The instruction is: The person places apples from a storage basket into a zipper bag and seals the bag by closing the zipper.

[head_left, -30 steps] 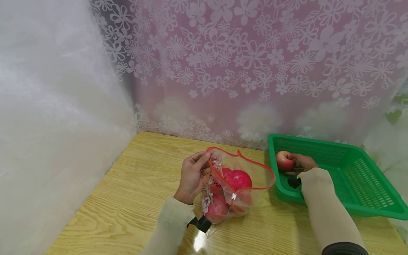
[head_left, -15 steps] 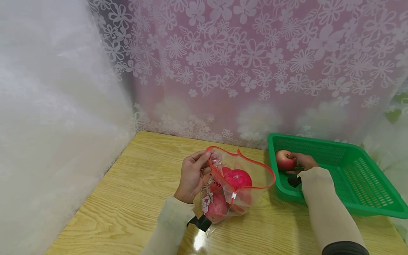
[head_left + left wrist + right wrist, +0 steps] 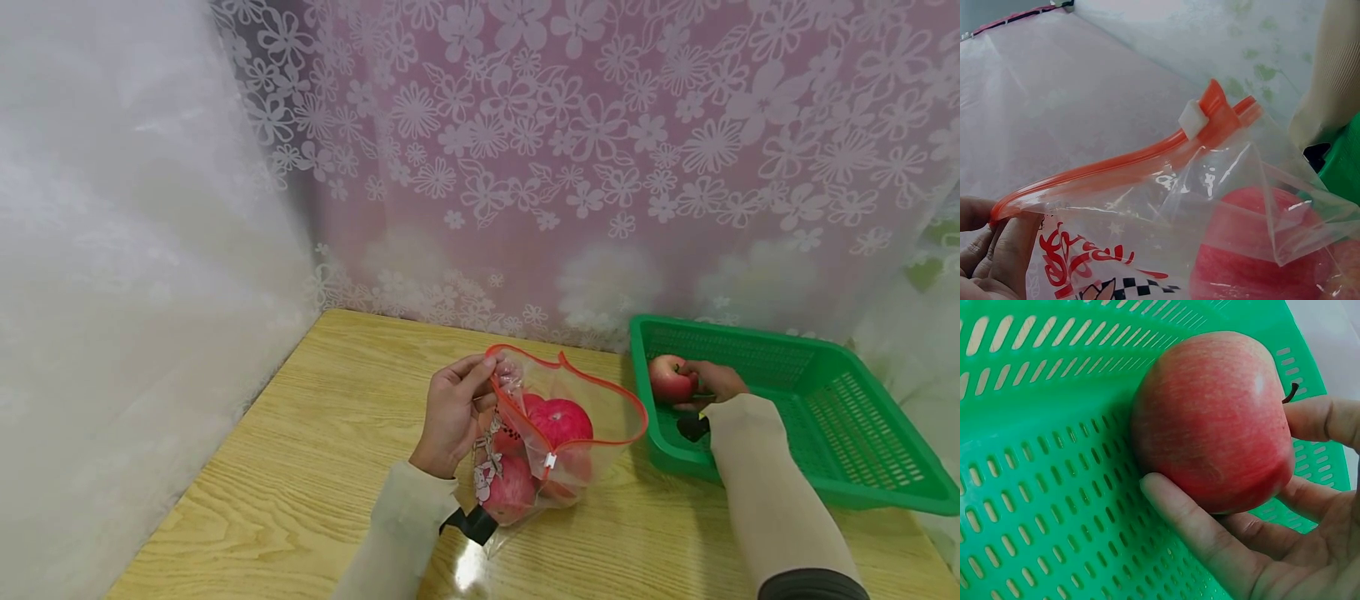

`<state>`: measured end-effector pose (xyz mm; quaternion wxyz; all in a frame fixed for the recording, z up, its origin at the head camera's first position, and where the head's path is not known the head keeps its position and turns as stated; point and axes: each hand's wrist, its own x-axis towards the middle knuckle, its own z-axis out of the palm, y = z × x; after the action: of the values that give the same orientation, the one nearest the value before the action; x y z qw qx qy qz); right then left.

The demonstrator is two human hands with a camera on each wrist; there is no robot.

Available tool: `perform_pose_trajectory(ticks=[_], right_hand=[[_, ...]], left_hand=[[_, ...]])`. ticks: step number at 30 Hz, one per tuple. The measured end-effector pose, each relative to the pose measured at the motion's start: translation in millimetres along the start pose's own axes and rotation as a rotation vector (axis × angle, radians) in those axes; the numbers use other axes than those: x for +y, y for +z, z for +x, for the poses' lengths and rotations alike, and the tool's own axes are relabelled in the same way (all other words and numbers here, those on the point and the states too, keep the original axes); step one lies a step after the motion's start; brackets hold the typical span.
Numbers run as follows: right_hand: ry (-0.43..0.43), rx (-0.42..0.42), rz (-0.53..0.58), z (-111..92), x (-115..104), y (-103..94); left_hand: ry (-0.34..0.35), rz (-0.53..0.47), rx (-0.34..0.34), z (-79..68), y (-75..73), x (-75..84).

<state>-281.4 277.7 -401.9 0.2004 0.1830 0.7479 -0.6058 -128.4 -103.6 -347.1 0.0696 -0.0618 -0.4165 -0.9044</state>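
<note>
My left hand [image 3: 452,412] pinches the orange-red rim of a clear zip bag [image 3: 611,417] between thumb and fingers. The bag's mouth gapes, and a white slider [image 3: 1193,119] sits on the zip strip. Several red apples [image 3: 561,423] lie inside the bag, which has printed red lettering and a checkered pattern. On the right, my right hand [image 3: 716,381] reaches into a green basket [image 3: 757,487]. Its fingers and thumb curl round a red apple [image 3: 1213,422] at the basket's left end; the stem points toward the thumb side.
The bag and basket stand on a wood-grain table [image 3: 315,467]. A pink floral curtain [image 3: 525,167] hangs behind the table, and a whitish sheet [image 3: 142,250] hangs at the left. The basket has slotted walls and floor.
</note>
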Motion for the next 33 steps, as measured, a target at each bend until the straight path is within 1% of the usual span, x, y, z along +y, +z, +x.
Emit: perform_pose_trajectory(ticks=[13,23,29,33], right_hand=[[-0.021,-0.014,-0.005,-3.0,-3.0,0.5],[-0.023,-0.028,-0.001,0.0,-4.1,-1.1],[-0.037,-0.026,-0.019,-1.5,-5.8,-2.2],[-0.034,-0.03,-0.011,-2.7,-6.7,-3.0]], left_hand=[[-0.004,0.013,-0.005,-0.6,0.1,0.4],[-0.004,-0.004,-0.007,-0.5,-1.1,-0.3],[-0.003,-0.014,-0.014,-0.8,-1.4,-1.1],[-0.001,-0.015,-0.017,-0.9,-1.7,-1.4]])
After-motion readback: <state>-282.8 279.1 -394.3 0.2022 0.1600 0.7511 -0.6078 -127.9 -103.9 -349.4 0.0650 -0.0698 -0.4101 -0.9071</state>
